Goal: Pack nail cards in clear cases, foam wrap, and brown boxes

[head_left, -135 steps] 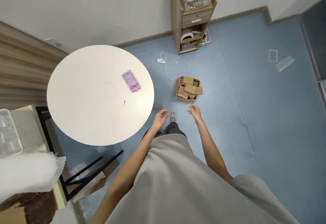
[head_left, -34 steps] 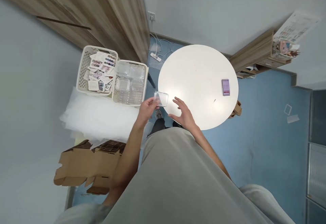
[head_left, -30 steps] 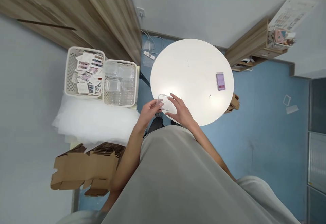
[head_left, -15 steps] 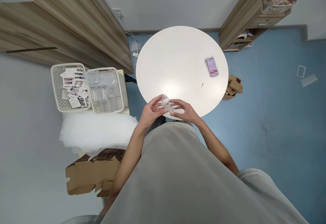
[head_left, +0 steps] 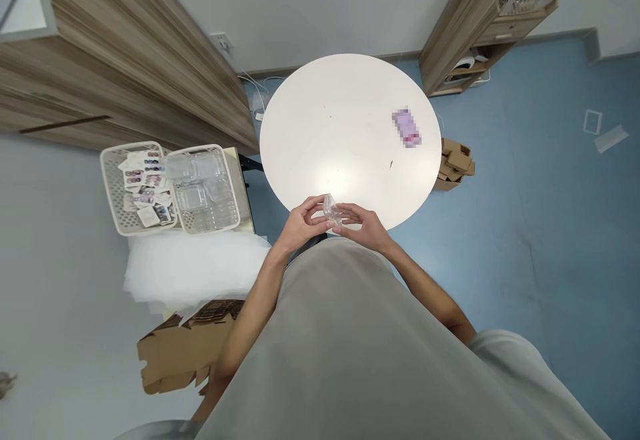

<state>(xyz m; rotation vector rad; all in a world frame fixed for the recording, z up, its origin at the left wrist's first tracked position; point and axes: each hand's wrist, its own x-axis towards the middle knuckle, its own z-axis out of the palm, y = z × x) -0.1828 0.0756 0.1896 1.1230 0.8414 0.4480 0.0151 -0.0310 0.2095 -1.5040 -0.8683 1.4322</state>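
Between my two hands is a small clear plastic box (head_left: 331, 209), held over the near edge of the round white table (head_left: 300, 120). My left hand (head_left: 303, 224) grips its left side, thumb low and fingers higher up. On the other side my right hand (head_left: 364, 227) holds it with thumb and fingertips. The box stands tilted, and whether it is fully closed or holds anything is too small to make out.
Left of the table, one white basket (head_left: 111, 190) holds printed cards and another (head_left: 235, 190) holds clear plastic boxes. White foam sheets (head_left: 195, 263) and flattened cardboard (head_left: 185, 353) lie nearer me. A blurred purple item (head_left: 407, 127) rests on the table; a carton (head_left: 454, 163) stands at right.
Both hands still hold the clear box, which has turned to a steeper, narrower angle. My fingers have shifted slightly on it. The whole view has moved a little.
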